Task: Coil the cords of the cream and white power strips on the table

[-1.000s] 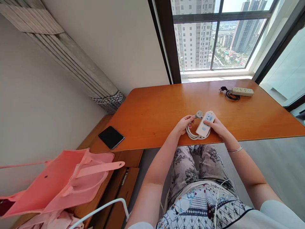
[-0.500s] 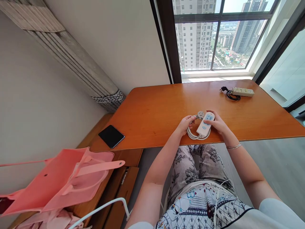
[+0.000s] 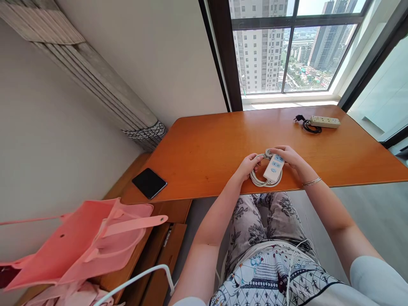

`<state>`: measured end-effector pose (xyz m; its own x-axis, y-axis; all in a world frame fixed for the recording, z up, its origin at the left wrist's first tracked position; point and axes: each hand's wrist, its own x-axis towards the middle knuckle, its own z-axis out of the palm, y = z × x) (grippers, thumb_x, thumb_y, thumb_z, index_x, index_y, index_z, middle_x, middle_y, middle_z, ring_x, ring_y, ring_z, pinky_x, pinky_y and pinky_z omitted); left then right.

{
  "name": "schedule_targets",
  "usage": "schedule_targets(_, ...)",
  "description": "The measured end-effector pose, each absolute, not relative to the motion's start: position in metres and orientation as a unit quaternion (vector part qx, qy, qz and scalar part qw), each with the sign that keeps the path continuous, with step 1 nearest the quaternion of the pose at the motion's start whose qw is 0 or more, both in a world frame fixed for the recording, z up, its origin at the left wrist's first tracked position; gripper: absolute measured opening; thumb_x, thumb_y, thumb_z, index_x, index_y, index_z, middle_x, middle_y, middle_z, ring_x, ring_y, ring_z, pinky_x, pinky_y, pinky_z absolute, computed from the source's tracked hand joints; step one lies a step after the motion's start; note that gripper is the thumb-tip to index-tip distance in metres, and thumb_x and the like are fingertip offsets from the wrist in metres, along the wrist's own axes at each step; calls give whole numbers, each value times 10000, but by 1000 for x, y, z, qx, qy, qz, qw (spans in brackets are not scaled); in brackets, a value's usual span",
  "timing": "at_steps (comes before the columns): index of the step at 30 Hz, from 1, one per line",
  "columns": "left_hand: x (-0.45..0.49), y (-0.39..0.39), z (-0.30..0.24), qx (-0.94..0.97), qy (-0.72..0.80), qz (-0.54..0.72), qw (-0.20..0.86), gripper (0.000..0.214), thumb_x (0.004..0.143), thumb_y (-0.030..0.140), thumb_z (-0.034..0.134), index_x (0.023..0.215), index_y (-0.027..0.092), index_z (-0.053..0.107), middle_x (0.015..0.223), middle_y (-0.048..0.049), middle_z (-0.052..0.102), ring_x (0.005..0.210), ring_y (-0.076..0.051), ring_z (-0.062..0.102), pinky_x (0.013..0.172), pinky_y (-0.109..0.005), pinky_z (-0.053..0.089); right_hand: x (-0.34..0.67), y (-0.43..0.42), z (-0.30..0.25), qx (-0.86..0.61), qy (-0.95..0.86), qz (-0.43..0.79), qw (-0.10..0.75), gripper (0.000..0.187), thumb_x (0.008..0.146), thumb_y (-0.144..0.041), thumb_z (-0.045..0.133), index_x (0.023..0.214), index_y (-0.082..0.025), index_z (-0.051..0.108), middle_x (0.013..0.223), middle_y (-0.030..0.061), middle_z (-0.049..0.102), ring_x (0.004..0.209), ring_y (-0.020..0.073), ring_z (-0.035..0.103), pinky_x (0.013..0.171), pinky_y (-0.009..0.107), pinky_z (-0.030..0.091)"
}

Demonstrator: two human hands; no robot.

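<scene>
A white power strip (image 3: 273, 167) with blue buttons lies on its coiled grey cord (image 3: 258, 180) near the front edge of the orange wooden table (image 3: 207, 148). My left hand (image 3: 249, 165) curls on the coil's left side, fingertips at the cord. My right hand (image 3: 289, 158) reaches over the strip's far end, fingers closed around the plug at the top of the coil.
A second, beige power strip (image 3: 324, 122) with a black cord (image 3: 308, 126) lies at the table's far right by the window. A black phone (image 3: 149, 182) rests on the table's left corner. A pink bag (image 3: 86, 240) sits on a lower cabinet to my left.
My right hand has slid from the strip's right side up over its far end to the plug. My left hand has stayed on the coil.
</scene>
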<state>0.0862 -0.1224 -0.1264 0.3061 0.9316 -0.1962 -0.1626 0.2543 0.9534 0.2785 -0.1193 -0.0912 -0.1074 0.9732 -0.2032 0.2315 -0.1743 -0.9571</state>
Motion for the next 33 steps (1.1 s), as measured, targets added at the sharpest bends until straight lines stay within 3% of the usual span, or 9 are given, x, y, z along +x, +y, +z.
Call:
schedule_targets(6, 90, -122, -130, 461, 440, 412, 651, 455, 734, 542, 806, 702, 167, 550, 589, 44, 552, 415, -42, 417, 412, -204, 310, 277, -118, -102, -548, -520, 510, 412, 596, 556, -707, 756, 748, -147, 687, 569, -22, 532, 537, 95, 405, 503, 258, 305)
schedule_targets(12, 90, -125, -131, 453, 431, 423, 656, 437, 757, 541, 787, 752, 164, 567, 604, 41, 569, 393, -28, 376, 404, -200, 262, 275, -117, -105, -556, -533, 495, 403, 601, 587, -738, 743, 728, -159, 667, 554, -36, 502, 540, 95, 393, 512, 260, 297)
schedule_targets(16, 89, -125, -129, 438, 424, 418, 673, 361, 795, 459, 763, 764, 167, 553, 611, 35, 578, 398, -33, 370, 412, -204, 237, 281, -122, -102, -502, -509, 574, 399, 582, 597, -667, 801, 887, -176, 690, 694, -4, 626, 611, 123, 515, 560, 258, 397)
schedule_targets(22, 90, -123, -128, 433, 436, 410, 674, 225, 851, 338, 695, 778, 153, 589, 632, 8, 610, 478, -76, 487, 480, -223, 378, 288, -122, -107, -473, -514, 599, 392, 591, 478, -415, 942, 956, -181, 686, 800, 7, 698, 712, 154, 618, 670, 278, 494)
schedule_targets(25, 89, -122, -129, 407, 437, 408, 691, 183, 847, 299, 699, 910, 153, 610, 697, -11, 669, 563, -110, 591, 587, -247, 493, 289, -120, -110, -476, -506, 597, 402, 588, 477, -406, 948, 951, -174, 690, 801, 7, 706, 704, 148, 625, 674, 277, 505)
schedule_targets(28, 89, -122, -134, 402, 421, 436, 687, 228, 806, 243, 734, 976, 159, 606, 868, -39, 725, 741, -143, 686, 800, -320, 566, 294, -117, -110, -494, -494, 591, 405, 577, 483, -388, 957, 948, -171, 692, 792, 11, 713, 694, 149, 636, 661, 275, 509)
schedule_targets(31, 86, -122, -139, 454, 411, 476, 631, 302, 721, 151, 784, 979, 163, 628, 1039, -62, 728, 995, -169, 694, 1003, -346, 512, 307, -115, -110, -512, -481, 584, 406, 562, 490, -370, 963, 936, -160, 693, 791, 21, 717, 696, 152, 649, 662, 273, 519)
schedule_targets(33, 84, -121, -141, 485, 418, 489, 592, 344, 688, 123, 793, 991, 168, 636, 1113, -77, 716, 1097, -186, 669, 1055, -354, 477, 321, -115, -108, -527, -470, 575, 414, 555, 499, -354, 964, 940, -155, 692, 805, 28, 721, 705, 158, 659, 670, 279, 534)
